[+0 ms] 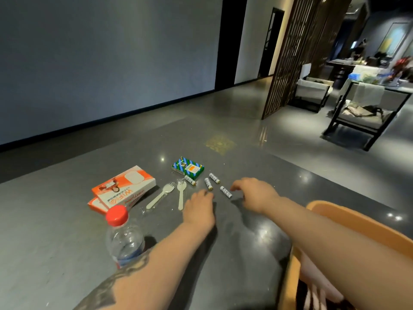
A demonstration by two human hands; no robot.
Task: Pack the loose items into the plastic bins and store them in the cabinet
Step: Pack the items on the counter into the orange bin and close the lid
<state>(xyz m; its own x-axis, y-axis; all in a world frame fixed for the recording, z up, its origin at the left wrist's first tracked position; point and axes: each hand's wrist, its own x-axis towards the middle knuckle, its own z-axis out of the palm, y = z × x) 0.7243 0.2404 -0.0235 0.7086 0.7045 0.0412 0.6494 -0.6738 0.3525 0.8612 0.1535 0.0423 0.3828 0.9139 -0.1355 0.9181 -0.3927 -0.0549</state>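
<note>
On the dark grey tabletop (257, 231), farthest left, lie two stacked orange-and-white cartons (124, 189), light and stiff, easiest taken by their long edges. In front of them stands a clear water bottle (124, 238) with a red cap, probably the heaviest piece and smooth-walled, so best gripped round its body. Next come two white plastic sporks (169, 194), feather-light and flat against the surface; they likely need a fingertip pinch on the handle. The left hand (199, 211) rests palm-down just beside them, fingers relaxed and holding nothing. Behind sits a green-and-blue striped card pack (188, 169), then four small batteries (211, 183), hard, round and prone to rolling, best pinched across the middle. The right hand (254, 192) hovers over the nearest battery, fingers loosely curled, holding nothing. Far right, the orange plastic bin (348, 222) waits near the tabletop's edge.
</note>
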